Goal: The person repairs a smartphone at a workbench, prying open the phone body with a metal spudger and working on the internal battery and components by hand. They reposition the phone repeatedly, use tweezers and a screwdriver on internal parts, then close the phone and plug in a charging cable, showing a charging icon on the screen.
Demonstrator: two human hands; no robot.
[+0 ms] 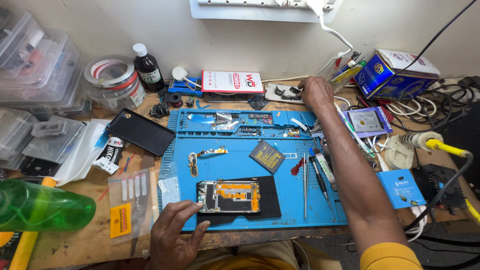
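My left hand (172,235) lies open on the blue mat's (285,205) near edge, fingertips touching the opened phone (229,196) at its left end. My right hand (315,92) reaches past the mat's far edge to small parts on the desk (75,240); can't tell its grip.

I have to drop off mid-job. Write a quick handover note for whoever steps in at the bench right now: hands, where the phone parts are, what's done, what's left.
Left hand: fingertips resting at the left end of the opened phone; it grips nothing.
Right hand: reached to the back of the bench, over small parts near the white board; whether it grips anything cannot be seen.
Parts: phone on a black pad on the blue mat, back off, orange flex exposed. Battery and flex cable lie loose above it. Black panel lies off the mat, left. Tweezers right of phone.
Done: phone opened, battery out.
Left: probably refitting the loose parts and closing up.
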